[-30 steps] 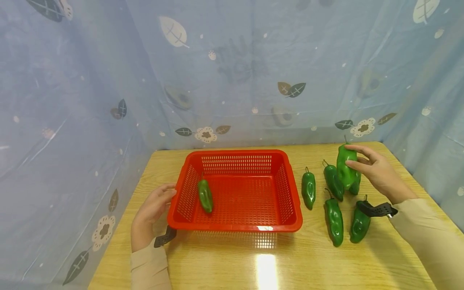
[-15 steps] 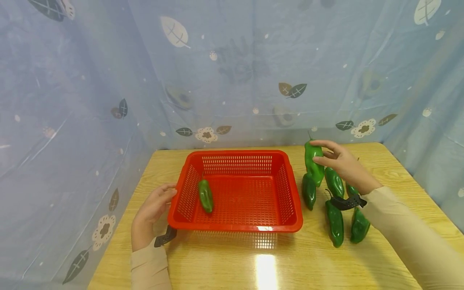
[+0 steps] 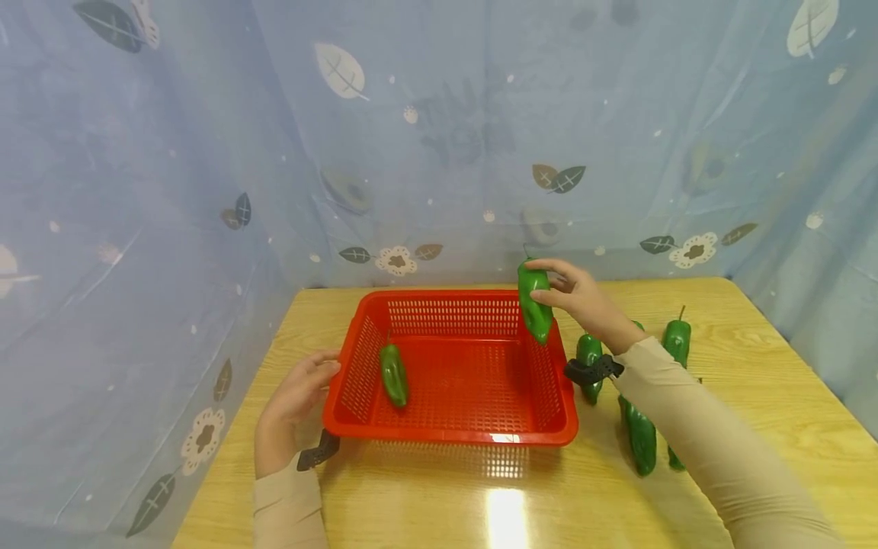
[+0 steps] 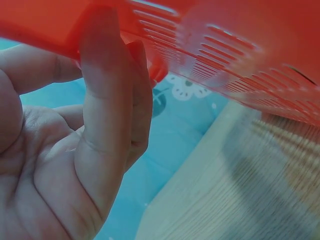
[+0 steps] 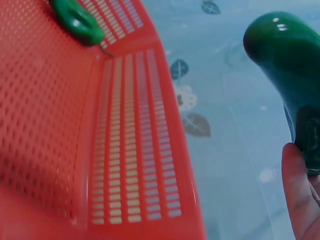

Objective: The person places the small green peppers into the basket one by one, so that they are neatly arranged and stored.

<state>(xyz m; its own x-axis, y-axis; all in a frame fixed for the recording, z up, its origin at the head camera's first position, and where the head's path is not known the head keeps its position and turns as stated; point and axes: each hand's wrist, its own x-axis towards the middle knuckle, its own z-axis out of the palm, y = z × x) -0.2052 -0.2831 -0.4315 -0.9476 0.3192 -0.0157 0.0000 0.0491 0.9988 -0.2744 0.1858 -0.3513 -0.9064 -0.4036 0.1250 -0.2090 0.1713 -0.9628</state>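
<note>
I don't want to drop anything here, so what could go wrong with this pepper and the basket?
The held pepper in the right hand could catch the rim of the red basket or drop outside: in the head view it overlaps the back right corner. The right sleeve might brush the loose peppers on the table, as it covers parts of some. The left hand grips the rim's left side, so a tug might shift the red basket.

One red basket (image 3: 449, 437) holds one green pepper (image 3: 393, 375), with one raised pepper (image 3: 533, 311) near its far right corner, five loose peppers (image 3: 588, 348) (image 3: 639, 325) (image 3: 677, 341) (image 3: 642, 441) (image 3: 675, 460) to its right; two hands (image 3: 298, 393) (image 3: 579, 297).
</note>
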